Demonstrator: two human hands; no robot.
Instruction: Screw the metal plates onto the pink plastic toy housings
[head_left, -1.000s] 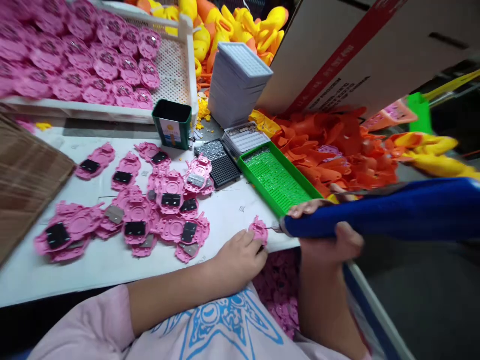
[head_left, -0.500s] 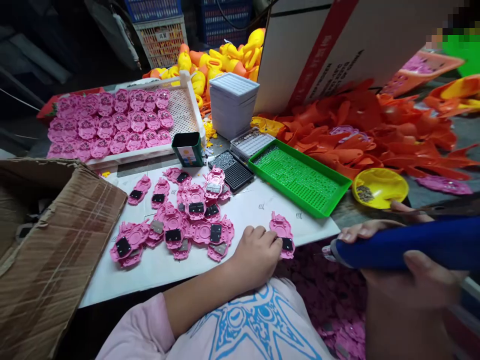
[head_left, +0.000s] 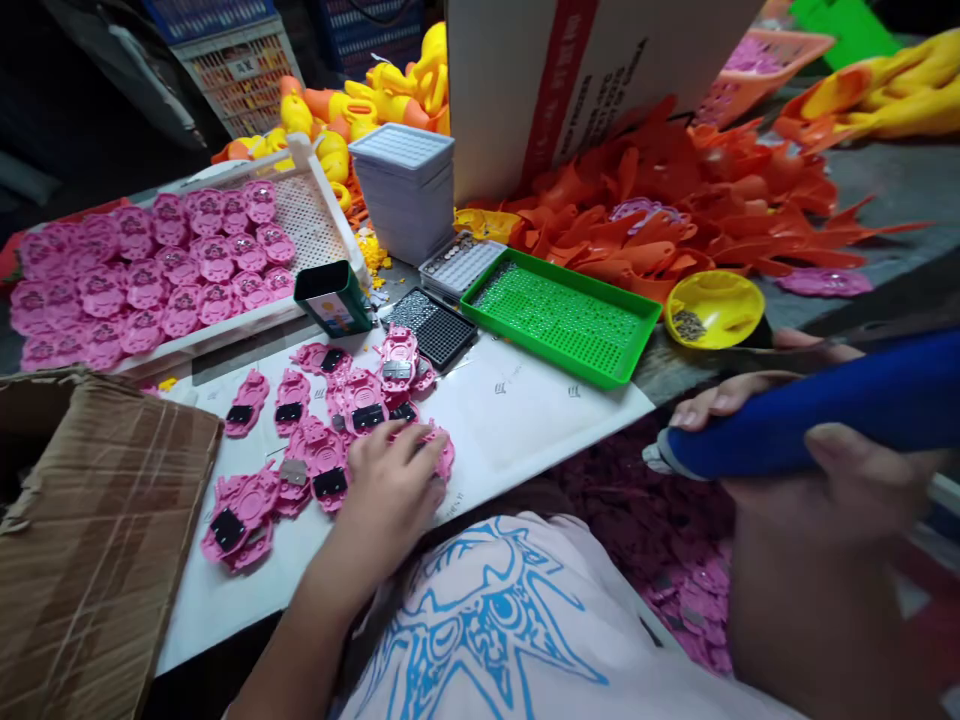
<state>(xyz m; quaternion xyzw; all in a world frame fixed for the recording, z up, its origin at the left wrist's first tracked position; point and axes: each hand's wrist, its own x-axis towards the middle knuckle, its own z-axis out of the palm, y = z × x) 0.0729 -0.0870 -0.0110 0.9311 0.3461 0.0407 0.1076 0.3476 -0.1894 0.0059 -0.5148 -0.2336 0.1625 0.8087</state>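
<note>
Loosely heaped on the white surface point(head_left: 525, 430): pink plastic pieces point(head_left: 246, 395), flat, ragged-edged, many bearing a black or grey rectangle; two lie singly at the heap's far left. Left hand point(head_left: 391, 475) over the heap's right end, fingers a little spread, covering the pieces beneath; cannot tell whether they pinch one. Right hand point(head_left: 840, 495) blurred, fingers wrapped round a blue tool point(head_left: 780, 425), its rear cut off at right, its tip hard to make out.

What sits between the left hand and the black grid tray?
Overlapping pink plastic parts lie between the left hand and the black grid tray, as the head view shows.
</note>
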